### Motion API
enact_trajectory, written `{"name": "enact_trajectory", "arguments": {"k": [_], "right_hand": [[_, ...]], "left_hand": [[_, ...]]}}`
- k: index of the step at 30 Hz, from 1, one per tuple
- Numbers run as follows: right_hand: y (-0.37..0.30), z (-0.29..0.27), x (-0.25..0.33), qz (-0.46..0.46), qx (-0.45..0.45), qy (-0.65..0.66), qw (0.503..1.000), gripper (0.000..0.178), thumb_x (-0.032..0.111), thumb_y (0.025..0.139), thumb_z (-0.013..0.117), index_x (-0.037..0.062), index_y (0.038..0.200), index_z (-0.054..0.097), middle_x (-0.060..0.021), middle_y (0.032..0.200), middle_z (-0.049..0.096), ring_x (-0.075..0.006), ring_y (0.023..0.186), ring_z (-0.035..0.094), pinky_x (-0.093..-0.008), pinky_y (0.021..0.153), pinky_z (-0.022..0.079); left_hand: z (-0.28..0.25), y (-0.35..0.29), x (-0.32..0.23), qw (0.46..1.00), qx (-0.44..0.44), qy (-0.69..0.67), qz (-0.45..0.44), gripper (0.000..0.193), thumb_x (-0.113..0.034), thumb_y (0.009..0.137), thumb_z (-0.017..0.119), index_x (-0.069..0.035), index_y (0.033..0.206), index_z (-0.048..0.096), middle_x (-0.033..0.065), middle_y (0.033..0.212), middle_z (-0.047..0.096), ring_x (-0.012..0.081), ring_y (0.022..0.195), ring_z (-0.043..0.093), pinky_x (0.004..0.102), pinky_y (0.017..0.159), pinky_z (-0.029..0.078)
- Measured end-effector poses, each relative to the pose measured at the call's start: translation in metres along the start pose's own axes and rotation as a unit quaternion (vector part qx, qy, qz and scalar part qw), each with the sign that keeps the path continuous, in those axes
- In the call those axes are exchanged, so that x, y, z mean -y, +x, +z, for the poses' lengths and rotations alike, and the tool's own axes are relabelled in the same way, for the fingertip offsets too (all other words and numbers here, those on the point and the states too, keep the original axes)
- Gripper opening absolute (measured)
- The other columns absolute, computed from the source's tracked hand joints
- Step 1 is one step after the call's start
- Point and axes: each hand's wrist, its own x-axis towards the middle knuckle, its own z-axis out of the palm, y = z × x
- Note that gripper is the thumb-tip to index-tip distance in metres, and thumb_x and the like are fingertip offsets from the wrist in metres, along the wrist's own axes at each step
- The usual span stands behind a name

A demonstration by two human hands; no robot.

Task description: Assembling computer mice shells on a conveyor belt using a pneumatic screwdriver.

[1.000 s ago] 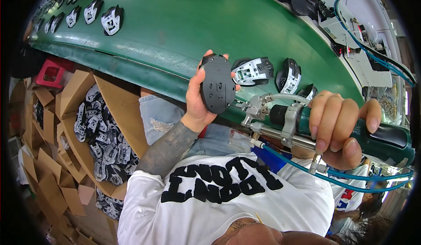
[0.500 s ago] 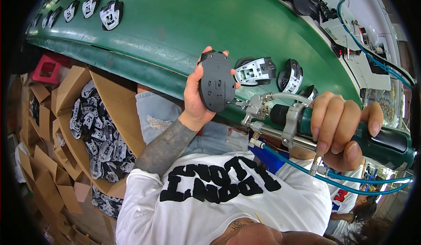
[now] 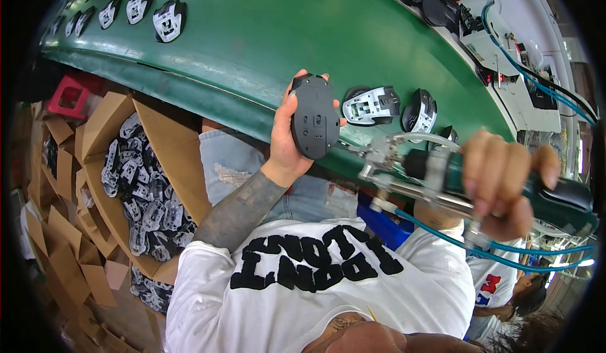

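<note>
A black computer mouse (image 3: 315, 122), its flat underside with screw holes facing up, is gripped by my left hand (image 3: 283, 135). The thumb lies along its left edge and fingertips show on the other side. My right hand (image 3: 499, 182), smeared by motion, is wrapped around a dark green power screwdriver (image 3: 555, 204). A metal feeder head (image 3: 382, 157) is fixed to the front of the screwdriver, with a clear tube and blue air hoses (image 3: 442, 233). Its tip points left, close to the lower right edge of the mouse; whether they touch I cannot tell.
Part-built mice (image 3: 371, 105) lie on the green conveyor belt (image 3: 265, 31), with several more at the far left. A cardboard box (image 3: 180, 170) full of mouse shells stands at left, near a red stool (image 3: 69, 97). Equipment (image 3: 483, 43) lines the far right; another person (image 3: 499, 283) is at lower right.
The screwdriver and my right hand have shifted right, its tip a little away from the mouse. My left hand still holds the mouse in nearly the same place.
</note>
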Motion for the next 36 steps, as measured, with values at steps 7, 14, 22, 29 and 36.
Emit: {"name": "enact_trajectory", "arguments": {"k": [7, 14, 22, 29, 36], "right_hand": [[0.005, 0.010, 0.001, -0.011, 0.000, 0.021, 1.000, 0.036, 0.010, 0.080, 0.060, 0.0142, 0.113, 0.046, 0.0038, 0.063, 0.056, -0.0092, 0.052, 0.058, -0.0231, 0.052, 0.047], [0.008, 0.018, -0.014, 0.041, 0.033, -0.001, 0.999, 0.034, 0.013, 0.080, 0.058, 0.0140, 0.112, 0.044, 0.0048, 0.065, 0.056, -0.0071, 0.057, 0.059, -0.0217, 0.059, 0.048], [0.005, 0.028, -0.031, 0.024, 0.006, 0.024, 0.999, 0.035, 0.005, 0.081, 0.062, 0.0145, 0.106, 0.039, 0.0005, 0.061, 0.052, -0.0144, 0.048, 0.055, -0.0283, 0.050, 0.045], [0.007, 0.021, -0.020, -0.010, -0.077, 0.000, 0.997, 0.035, 0.009, 0.083, 0.060, 0.0125, 0.111, 0.039, 0.0006, 0.060, 0.049, -0.0132, 0.049, 0.053, -0.0272, 0.049, 0.041], [-0.003, -0.022, 0.016, -0.012, -0.098, -0.048, 0.994, 0.040, 0.008, 0.082, 0.059, 0.0061, 0.115, 0.038, -0.0026, 0.062, 0.047, -0.0149, 0.051, 0.050, -0.0276, 0.053, 0.040]], "left_hand": [[0.001, -0.004, 0.001, 1.000, -0.010, 0.022, 0.003, 0.047, -0.038, 0.094, 0.045, -0.018, 0.135, 0.035, 0.0136, 0.135, 0.041, 0.0272, 0.104, 0.055, 0.0485, 0.083, 0.052], [-0.001, -0.003, -0.002, 1.000, -0.012, 0.021, 0.008, 0.048, -0.038, 0.094, 0.045, -0.018, 0.136, 0.034, 0.0137, 0.135, 0.041, 0.0269, 0.105, 0.056, 0.0483, 0.083, 0.053], [0.001, -0.004, -0.005, 0.999, -0.050, 0.011, 0.013, 0.047, -0.033, 0.095, 0.046, -0.015, 0.137, 0.034, 0.0123, 0.126, 0.047, 0.0244, 0.101, 0.056, 0.0454, 0.079, 0.055], [0.015, 0.014, -0.012, 0.964, -0.134, 0.230, -0.010, 0.045, -0.028, 0.091, 0.059, -0.009, 0.130, 0.046, 0.0103, 0.119, 0.051, 0.0229, 0.100, 0.056, 0.0369, 0.081, 0.052], [-0.007, 0.100, -0.162, 0.297, -0.087, 0.854, 0.419, 0.068, -0.047, 0.072, 0.070, -0.001, 0.119, 0.052, 0.0226, 0.124, 0.046, 0.0398, 0.112, 0.045, 0.0499, 0.092, 0.037]]}}
